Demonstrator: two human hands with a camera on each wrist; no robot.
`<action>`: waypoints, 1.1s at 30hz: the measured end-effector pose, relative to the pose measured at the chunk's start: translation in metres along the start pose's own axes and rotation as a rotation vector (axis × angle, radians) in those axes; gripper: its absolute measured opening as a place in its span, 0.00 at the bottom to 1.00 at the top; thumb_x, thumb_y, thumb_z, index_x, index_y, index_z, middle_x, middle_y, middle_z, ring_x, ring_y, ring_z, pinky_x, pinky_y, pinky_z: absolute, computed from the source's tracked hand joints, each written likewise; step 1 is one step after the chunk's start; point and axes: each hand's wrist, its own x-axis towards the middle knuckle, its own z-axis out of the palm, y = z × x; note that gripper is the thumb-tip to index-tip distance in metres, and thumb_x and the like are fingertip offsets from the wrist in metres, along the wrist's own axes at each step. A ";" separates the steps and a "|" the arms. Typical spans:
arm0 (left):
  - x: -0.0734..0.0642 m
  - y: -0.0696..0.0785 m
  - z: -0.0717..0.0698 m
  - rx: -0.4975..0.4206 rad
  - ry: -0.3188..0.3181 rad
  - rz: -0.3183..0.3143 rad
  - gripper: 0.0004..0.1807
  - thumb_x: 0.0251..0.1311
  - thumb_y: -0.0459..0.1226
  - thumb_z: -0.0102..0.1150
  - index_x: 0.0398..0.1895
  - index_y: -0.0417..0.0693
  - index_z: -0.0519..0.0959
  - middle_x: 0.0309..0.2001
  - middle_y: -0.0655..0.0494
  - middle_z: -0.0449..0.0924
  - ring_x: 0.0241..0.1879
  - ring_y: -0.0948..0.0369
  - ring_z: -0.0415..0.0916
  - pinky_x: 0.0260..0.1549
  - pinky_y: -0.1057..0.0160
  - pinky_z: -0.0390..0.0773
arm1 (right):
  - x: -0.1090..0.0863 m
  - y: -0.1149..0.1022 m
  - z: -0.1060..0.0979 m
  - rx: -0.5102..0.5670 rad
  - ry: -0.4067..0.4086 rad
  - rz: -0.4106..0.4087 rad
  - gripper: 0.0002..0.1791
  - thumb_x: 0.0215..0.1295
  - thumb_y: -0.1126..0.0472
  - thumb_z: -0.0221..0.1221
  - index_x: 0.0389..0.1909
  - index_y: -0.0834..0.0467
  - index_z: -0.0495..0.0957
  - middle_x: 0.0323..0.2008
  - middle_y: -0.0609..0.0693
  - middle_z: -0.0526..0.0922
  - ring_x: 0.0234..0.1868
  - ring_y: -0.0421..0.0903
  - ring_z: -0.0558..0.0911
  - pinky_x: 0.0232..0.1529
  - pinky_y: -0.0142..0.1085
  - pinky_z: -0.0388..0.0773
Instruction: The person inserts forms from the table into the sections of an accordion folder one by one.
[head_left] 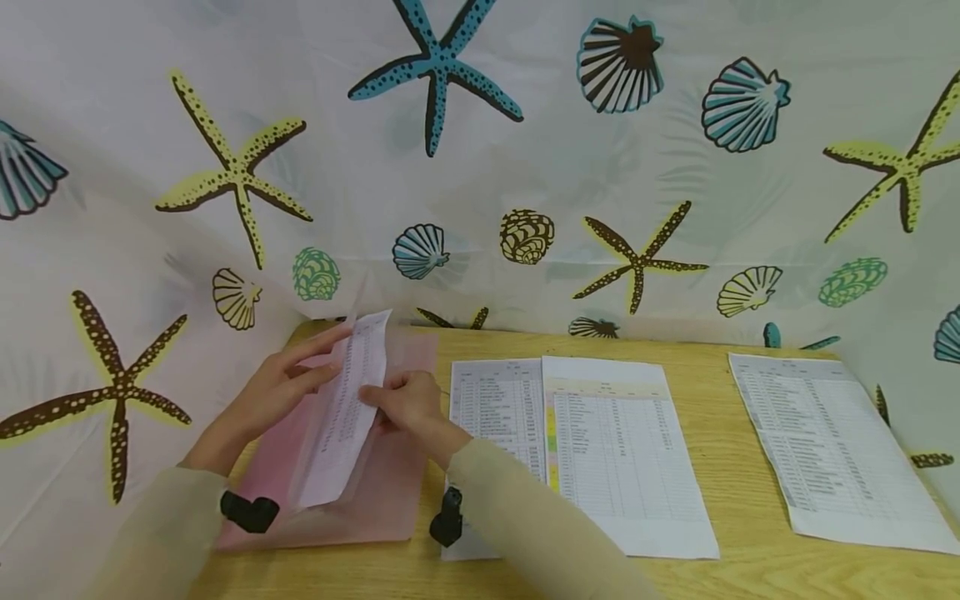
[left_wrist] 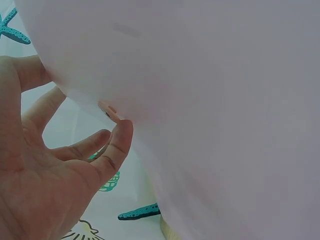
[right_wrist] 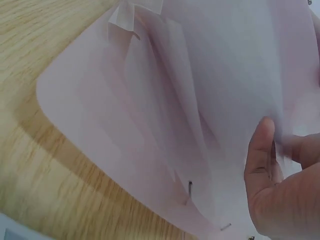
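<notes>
A pink folder (head_left: 390, 508) lies open at the left of the wooden table, with clear plastic sleeves in it. My left hand (head_left: 273, 392) holds the raised edge of a clear sleeve; in the left wrist view, the fingers (left_wrist: 117, 145) reach the border of a pale, see-through sheet. A printed sheet (head_left: 348, 417) stands tilted over the sleeve, its upper end bent. My right hand (head_left: 408, 404) pinches this sheet's right edge, thumb on the printed face. Staples show along the folder's edge in the right wrist view, near the pale sleeve layers (right_wrist: 165, 100).
Right of the folder, a printed list (head_left: 487, 408) lies partly under another table sheet (head_left: 622, 475) with coloured cells. A further printed sheet (head_left: 847, 467) lies at the far right. Behind the table (head_left: 750, 500) hangs a white curtain (head_left: 510, 158) with starfish and shells.
</notes>
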 end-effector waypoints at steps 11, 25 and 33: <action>0.000 -0.003 0.002 0.022 0.007 0.030 0.31 0.79 0.42 0.53 0.83 0.53 0.62 0.82 0.46 0.59 0.58 0.47 0.78 0.47 0.63 0.83 | -0.001 0.000 -0.054 0.105 -0.181 -0.035 0.13 0.72 0.57 0.66 0.47 0.63 0.82 0.34 0.61 0.90 0.21 0.42 0.86 0.32 0.41 0.89; 0.001 -0.007 0.005 0.031 -0.005 0.012 0.32 0.79 0.43 0.54 0.83 0.54 0.63 0.82 0.45 0.58 0.56 0.53 0.79 0.47 0.65 0.83 | 0.008 0.013 -0.120 0.057 -0.147 -0.050 0.17 0.74 0.59 0.64 0.55 0.66 0.81 0.46 0.68 0.88 0.28 0.46 0.89 0.35 0.42 0.89; 0.004 -0.006 0.008 0.027 -0.013 0.014 0.32 0.79 0.43 0.54 0.83 0.53 0.62 0.82 0.46 0.58 0.61 0.43 0.78 0.49 0.64 0.83 | 0.008 0.019 -0.154 0.007 -0.089 -0.046 0.18 0.74 0.58 0.64 0.57 0.65 0.81 0.51 0.70 0.87 0.31 0.48 0.91 0.35 0.41 0.89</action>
